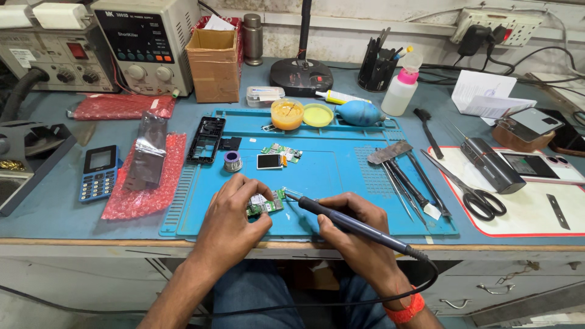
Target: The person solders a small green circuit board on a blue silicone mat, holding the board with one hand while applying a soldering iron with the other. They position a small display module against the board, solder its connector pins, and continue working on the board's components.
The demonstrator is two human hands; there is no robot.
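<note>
1. The left hand (234, 210) is pinching a small green circuit board (266, 204) in its fingers, near on the smooth blue mat (329, 183).
2. The right hand (350, 228) is gripping a slim dark soldering iron (353, 224), its tip touching the board's right edge.

The left hand (234, 210) is covering part of the small green circuit board (268, 204); its components are showing too small to tell.

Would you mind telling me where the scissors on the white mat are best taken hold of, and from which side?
Grip the scissors by the black finger loops, coming from the near edge of the table. They lie flat on the white mat with blades pointing away and left, so the loops are nearest, close to the right hand.
</note>
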